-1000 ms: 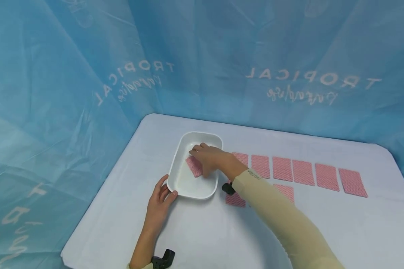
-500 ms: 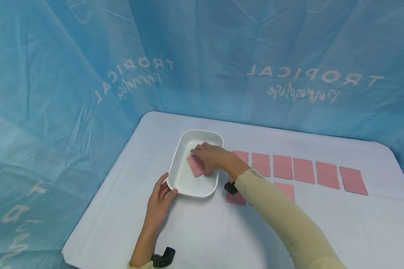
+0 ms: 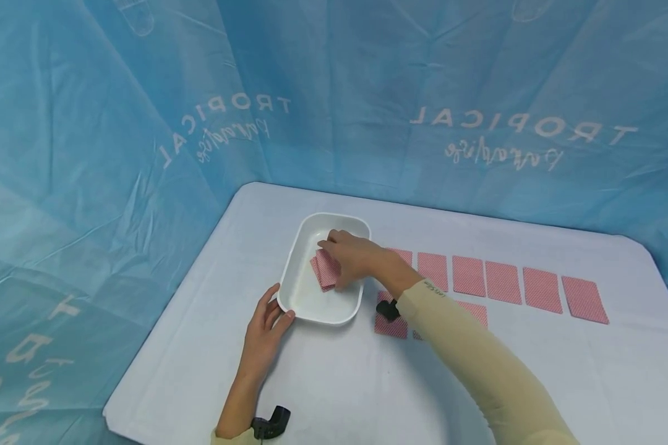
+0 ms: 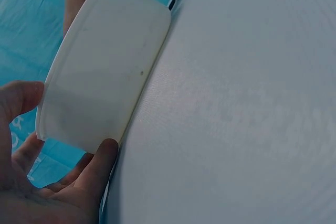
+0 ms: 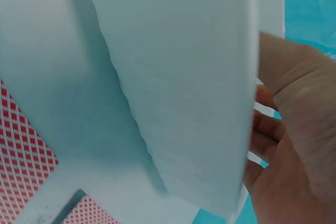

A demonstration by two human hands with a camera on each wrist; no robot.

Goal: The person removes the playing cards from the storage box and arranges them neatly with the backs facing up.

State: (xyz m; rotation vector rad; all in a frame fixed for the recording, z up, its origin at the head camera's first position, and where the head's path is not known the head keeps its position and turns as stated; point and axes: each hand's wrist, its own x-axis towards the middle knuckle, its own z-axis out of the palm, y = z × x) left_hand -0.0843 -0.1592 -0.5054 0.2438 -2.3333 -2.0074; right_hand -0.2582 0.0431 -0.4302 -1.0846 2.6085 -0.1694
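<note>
A white rectangular tray (image 3: 312, 317) stands on the table. My left hand (image 3: 263, 334) holds its near-left corner, thumb at the rim and other fingers against the outer wall; the left wrist view shows this hand (image 4: 68, 182) from closer up. Inside the tray, my right hand (image 3: 356, 254) holds a red-and-white patterned playing card (image 3: 327, 269) between fingers and thumb. Beneath it, the edge of another card (image 3: 314, 266) sticks out at a different angle. From the right wrist, the tray's side wall (image 5: 178, 77) hides what the fingers hold.
To the tray's right, several face-down cards (image 3: 503, 283) form a row across the white table (image 3: 189, 321). A shorter row (image 3: 391, 326) lies nearer, partly hidden by the right forearm. Blue printed sheeting (image 3: 356, 93) hangs behind and to the left.
Only one card showed beneath the right hand before; now a second overlaps it at an angle. The right hand has shifted slightly within the tray. The left hand keeps its hold.
</note>
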